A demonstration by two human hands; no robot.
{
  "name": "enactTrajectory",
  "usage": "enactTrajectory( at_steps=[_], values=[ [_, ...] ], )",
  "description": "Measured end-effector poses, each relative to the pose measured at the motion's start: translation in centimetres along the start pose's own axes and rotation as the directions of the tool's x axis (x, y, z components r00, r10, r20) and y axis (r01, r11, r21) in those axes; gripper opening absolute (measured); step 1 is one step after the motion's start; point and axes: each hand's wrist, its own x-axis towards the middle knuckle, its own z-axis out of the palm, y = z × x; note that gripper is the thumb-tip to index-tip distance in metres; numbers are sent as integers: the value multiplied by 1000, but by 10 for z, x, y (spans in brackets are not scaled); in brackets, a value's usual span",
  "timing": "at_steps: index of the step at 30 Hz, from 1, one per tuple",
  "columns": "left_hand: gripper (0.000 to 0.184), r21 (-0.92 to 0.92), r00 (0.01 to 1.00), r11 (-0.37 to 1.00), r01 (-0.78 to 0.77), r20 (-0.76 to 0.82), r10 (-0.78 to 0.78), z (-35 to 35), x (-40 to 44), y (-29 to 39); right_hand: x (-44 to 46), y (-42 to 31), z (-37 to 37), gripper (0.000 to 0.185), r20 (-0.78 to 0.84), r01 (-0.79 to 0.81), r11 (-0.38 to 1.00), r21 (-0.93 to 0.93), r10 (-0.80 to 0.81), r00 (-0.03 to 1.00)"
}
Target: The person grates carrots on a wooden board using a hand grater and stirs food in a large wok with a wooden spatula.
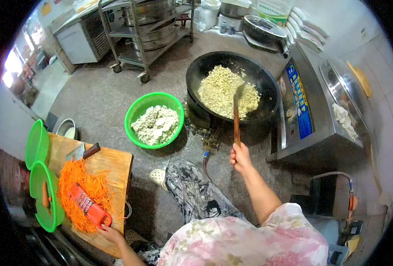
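My right hand [240,157] is wrapped round the wooden handle of a spatula [236,119]. Its metal blade rests in pale chopped food [221,91] inside a large black wok [267,88]. My left hand [110,233] is at the lower end of a red grater [90,207], its fingers against the handle. The grater lies on shredded carrot [74,173], heaped on a wooden board [116,166]. A cleaver [83,152] lies at the board's far side. Between board and wok stands a green basin [131,133] of white crumbly food [156,125].
Two green baskets [36,144] are left of the board, one holding a carrot [45,195]. A metal bowl [66,128] sits behind it. A wheeled steel rack [147,57] stands at the back. Right of the wok is a steel cabinet [320,142]; a hose [205,164] lies on the floor.
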Motion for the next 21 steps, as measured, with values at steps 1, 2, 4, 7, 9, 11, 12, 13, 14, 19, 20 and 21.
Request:
enactTrajectory(
  at_steps=[1, 2, 4, 7, 9, 11, 12, 13, 14, 19, 20, 21],
  values=[
    [40, -7, 1000, 1000, 1, -1, -1, 1, 1, -3, 3, -4, -1, 18, -17, 36, 987, -155, -39, 999],
    [40, -16, 1000, 1000, 4, -3, -4, -1, -1, 2, 9, -9, -6, 24, -26, 70, 949, -307, -81, 996],
    [40, -37, 1000, 999, -6, -6, 6, 0, -1, -1, 47, -3, -31, 42, 24, 173, 723, -669, -212, 977],
    [40, -62, 1000, 998, -17, -1, 17, 2, -2, -17, -3, -37, 13, 47, -145, 17, 946, -323, -67, 987],
    [40, -79, 1000, 997, 12, 4, -12, -3, -5, -1, 10, -33, 1, 38, 79, -108, 994, -4, 108, 991],
    [40, -80, 1000, 997, 17, -9, -18, -3, -5, 3, 30, -24, -6, 23, 281, -225, 945, 239, 154, 947],
    [40, -79, 1000, 997, 20, -14, -21, -3, -6, 4, 34, -24, -6, 14, 282, -201, 944, 261, 125, 951],
    [40, -92, 1000, 996, 18, -17, -20, -3, -5, 2, 33, -22, -10, 14, 223, -141, 960, 244, 86, 971],
    [40, -112, 999, 993, 23, -26, -26, 1, -6, -2, 28, -26, -13, 13, 173, -76, 973, 216, 38, 984],
    [40, -50, 998, 997, 64, -22, -65, 0, -4, -3, 24, -58, -53, 13, -71, 130, 991, -26, -132, 989],
    [40, -62, 996, 995, 80, -20, -82, 2, -4, -6, 22, -70, -61, 13, -102, 138, 986, -90, -147, 984],
    [40, -75, 995, 993, 96, -17, -98, 4, -3, -8, 23, -82, -70, 13, -133, 145, 978, -153, -166, 977]
  ],
)
